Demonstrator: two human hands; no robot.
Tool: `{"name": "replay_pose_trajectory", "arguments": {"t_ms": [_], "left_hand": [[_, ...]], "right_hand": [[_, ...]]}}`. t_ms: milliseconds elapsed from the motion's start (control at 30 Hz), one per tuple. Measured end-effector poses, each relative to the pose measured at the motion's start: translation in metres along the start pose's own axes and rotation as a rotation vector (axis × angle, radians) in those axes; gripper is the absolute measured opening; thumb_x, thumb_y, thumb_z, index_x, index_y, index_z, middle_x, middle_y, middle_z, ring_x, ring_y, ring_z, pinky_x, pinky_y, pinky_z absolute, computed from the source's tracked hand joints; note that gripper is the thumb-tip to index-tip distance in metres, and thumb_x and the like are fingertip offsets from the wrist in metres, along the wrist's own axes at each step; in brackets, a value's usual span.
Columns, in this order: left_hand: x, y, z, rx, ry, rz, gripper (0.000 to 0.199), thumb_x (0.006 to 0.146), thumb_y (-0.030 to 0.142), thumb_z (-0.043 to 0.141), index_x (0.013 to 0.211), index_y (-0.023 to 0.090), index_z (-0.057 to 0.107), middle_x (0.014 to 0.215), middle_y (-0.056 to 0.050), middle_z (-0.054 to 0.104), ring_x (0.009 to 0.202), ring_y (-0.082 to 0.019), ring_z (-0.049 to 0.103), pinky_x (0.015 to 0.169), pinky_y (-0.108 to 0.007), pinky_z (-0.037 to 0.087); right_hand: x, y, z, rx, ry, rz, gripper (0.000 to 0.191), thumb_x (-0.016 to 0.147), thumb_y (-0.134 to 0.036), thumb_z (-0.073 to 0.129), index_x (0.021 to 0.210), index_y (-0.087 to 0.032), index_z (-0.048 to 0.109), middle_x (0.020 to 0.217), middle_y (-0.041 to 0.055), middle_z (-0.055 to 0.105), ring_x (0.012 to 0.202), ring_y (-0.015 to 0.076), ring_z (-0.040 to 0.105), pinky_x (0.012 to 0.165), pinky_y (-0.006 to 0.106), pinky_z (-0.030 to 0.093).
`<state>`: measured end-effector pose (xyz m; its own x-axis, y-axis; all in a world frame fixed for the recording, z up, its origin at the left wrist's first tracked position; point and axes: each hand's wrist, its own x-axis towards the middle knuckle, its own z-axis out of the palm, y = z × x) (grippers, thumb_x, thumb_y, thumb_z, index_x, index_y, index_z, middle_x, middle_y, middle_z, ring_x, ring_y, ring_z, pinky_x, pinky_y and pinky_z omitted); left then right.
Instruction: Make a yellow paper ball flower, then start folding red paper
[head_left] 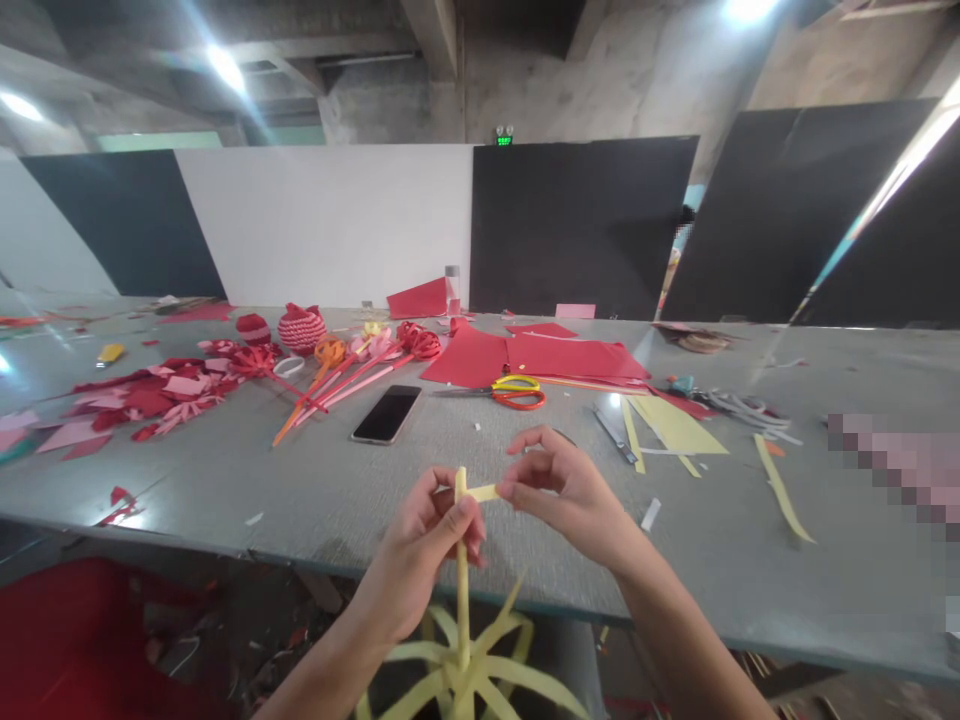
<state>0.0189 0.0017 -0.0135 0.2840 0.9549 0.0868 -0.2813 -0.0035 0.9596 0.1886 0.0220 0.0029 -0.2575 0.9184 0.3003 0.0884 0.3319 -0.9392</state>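
Left grip [426, 545] closes with thumb against fingers around the upper part of a pale yellow stick [463, 600], which stands nearly upright in front of the person, its tip poking out just above the thumb. Right grip [568, 485] pinches the free end of a short yellow strip [484, 493] between thumb and forefinger, the other fingers curled loosely above; the strip runs level from the stick across the small gap between both hands. Around the stick's lower part, below the near edge of the grey surface [315, 500], long yellow strips [525, 668] spread outward and droop.

Beyond the hands, a smartphone [387, 414] lies face up, its screen dark, near scissors [498, 390] with one yellow and one orange handle. Red paper sheets [570, 357] overlap behind the scissors, and a clear bottle [452, 292] stands farther back. To the left, orange, red and pink sticks [346, 386] lie in a loose bundle beside a heap of red and pink paper scraps [161, 395]. To the right are pale yellow paper pieces [684, 425] and, well apart, a curved yellow strip [784, 490].
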Motion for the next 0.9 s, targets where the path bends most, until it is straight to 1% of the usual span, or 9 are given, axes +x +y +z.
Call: {"name": "replay_pose_trajectory", "arguments": {"t_ms": [100,233,333,467,667,900], "left_hand": [[0.0003,0.0018,-0.0018,0.039,0.014,-0.037,0.027,0.076,0.04,0.067,0.081,0.018,0.051,0.064,0.004,0.054,0.058,-0.009,0.049,0.055,-0.021,0.047],[0.003,0.0044,-0.0037,0.062,0.042,-0.037,0.028,0.071,0.04,0.071,0.081,0.018,0.057,0.07,0.003,0.051,0.065,-0.01,0.05,0.057,-0.022,0.048],[0.0052,0.0047,-0.0043,0.046,0.049,-0.045,0.027,0.069,0.039,0.073,0.08,0.018,0.06,0.07,0.004,0.052,0.063,-0.009,0.051,0.059,-0.021,0.047],[0.0065,0.005,-0.004,0.028,0.049,-0.047,0.026,0.069,0.037,0.073,0.083,0.018,0.061,0.073,0.004,0.055,0.06,-0.008,0.053,0.061,-0.022,0.046],[0.0067,0.0061,-0.004,0.015,0.006,-0.059,0.024,0.071,0.037,0.071,0.08,0.017,0.062,0.067,0.003,0.054,0.061,-0.009,0.052,0.058,-0.022,0.046],[0.0079,0.0037,-0.006,-0.027,-0.044,-0.063,0.021,0.076,0.035,0.068,0.086,0.018,0.064,0.07,0.001,0.056,0.063,-0.011,0.055,0.061,-0.024,0.05]], "right_hand": [[-0.0015,-0.002,-0.0016,-0.007,0.007,-0.004,0.028,0.072,-0.03,0.063,0.091,-0.022,0.045,0.067,-0.0034,0.06,0.059,0.011,0.053,0.061,0.028,0.045],[-0.0046,-0.0039,-0.0029,-0.013,0.012,-0.013,0.027,0.072,-0.028,0.063,0.092,-0.022,0.045,0.068,-0.0034,0.06,0.061,0.0107,0.053,0.061,0.027,0.045],[-0.0055,-0.0046,-0.0032,-0.02,0.01,-0.013,0.027,0.073,-0.028,0.063,0.092,-0.022,0.045,0.069,-0.0033,0.06,0.062,0.0107,0.054,0.062,0.027,0.045],[-0.0041,-0.0047,-0.0026,-0.019,0.009,-0.014,0.028,0.072,-0.029,0.063,0.091,-0.022,0.045,0.067,-0.0032,0.061,0.061,0.0111,0.055,0.06,0.027,0.045],[-0.002,-0.0021,-0.0007,0.008,-0.003,0.018,0.029,0.071,-0.03,0.064,0.091,-0.022,0.044,0.067,-0.0027,0.062,0.06,0.0113,0.055,0.058,0.026,0.044],[-0.0016,-0.0023,0.0005,0.038,-0.007,0.023,0.029,0.071,-0.028,0.064,0.091,-0.021,0.045,0.066,-0.0034,0.061,0.059,0.0104,0.053,0.057,0.026,0.042]]}}
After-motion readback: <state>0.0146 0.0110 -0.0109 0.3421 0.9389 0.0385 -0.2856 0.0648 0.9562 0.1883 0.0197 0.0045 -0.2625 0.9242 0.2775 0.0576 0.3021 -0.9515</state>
